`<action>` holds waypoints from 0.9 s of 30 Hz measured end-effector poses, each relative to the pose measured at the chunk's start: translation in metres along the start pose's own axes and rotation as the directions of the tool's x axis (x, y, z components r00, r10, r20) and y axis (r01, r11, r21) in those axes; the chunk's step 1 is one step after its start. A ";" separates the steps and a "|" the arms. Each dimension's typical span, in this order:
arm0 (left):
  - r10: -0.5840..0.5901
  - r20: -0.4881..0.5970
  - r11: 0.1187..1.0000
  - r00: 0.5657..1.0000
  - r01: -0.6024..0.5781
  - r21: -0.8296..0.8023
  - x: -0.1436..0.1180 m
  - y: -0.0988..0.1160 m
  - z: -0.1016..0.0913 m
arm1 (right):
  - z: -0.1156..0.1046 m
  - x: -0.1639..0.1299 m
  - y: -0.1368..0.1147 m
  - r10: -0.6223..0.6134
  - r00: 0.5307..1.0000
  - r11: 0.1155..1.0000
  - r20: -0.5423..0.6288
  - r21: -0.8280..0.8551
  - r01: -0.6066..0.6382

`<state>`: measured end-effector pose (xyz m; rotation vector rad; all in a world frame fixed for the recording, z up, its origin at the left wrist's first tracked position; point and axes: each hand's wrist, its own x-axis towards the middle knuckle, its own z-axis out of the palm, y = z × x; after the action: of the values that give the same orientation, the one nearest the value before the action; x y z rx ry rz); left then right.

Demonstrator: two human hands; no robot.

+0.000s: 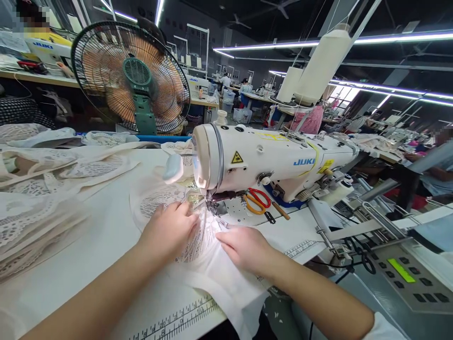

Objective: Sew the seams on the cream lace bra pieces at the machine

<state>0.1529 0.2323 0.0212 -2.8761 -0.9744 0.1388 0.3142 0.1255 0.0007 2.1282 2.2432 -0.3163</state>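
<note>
A white lace garment piece point(222, 269) lies under the needle area of a white JUKI sewing machine point(255, 160), and its plain end hangs over the table's front edge. To the left of the needle, my left hand point(170, 229) presses curled fingers onto the lace; its fingertips are partly hidden. My right hand point(246, 248) grips the edge of the same piece between thumb and fingers, just in front of the machine's plate. Close behind the right hand lie scissors point(256, 203) with red and orange handles, and a wooden-handled tool point(281, 210).
Stacked lace pieces point(38, 203) cover the table's left side. A large fan point(136, 78) stands behind the table. Thread cones point(323, 66) rise above the machine. A control panel point(406, 274) is at lower right. Printed ruler scales point(177, 321) run along the front edge.
</note>
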 end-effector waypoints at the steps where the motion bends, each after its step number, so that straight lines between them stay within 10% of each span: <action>1: -0.033 0.067 0.999 0.997 0.034 -0.015 -0.004 0.003 -0.005 | 0.001 -0.003 0.002 -0.024 1.000 1.000 0.002 0.009 0.024; 7: -0.191 0.391 0.963 0.901 0.249 -0.104 -0.013 0.010 -0.016 | -0.001 -0.006 0.008 -0.027 0.996 0.997 0.082 0.080 0.020; 18: -0.014 -0.067 0.982 0.998 0.001 -0.190 0.008 -0.043 0.038 | -0.008 0.017 0.002 0.067 0.994 0.996 0.081 0.060 -0.072; 27: -0.060 -0.019 0.951 0.998 0.052 -0.303 0.018 -0.060 0.036 | -0.023 0.030 -0.018 0.194 0.950 0.981 0.246 -0.058 -0.185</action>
<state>0.1267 0.2924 -0.0079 -3.1080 -1.1636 -0.0621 0.2975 0.1584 0.0201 2.1282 1.8787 -0.5028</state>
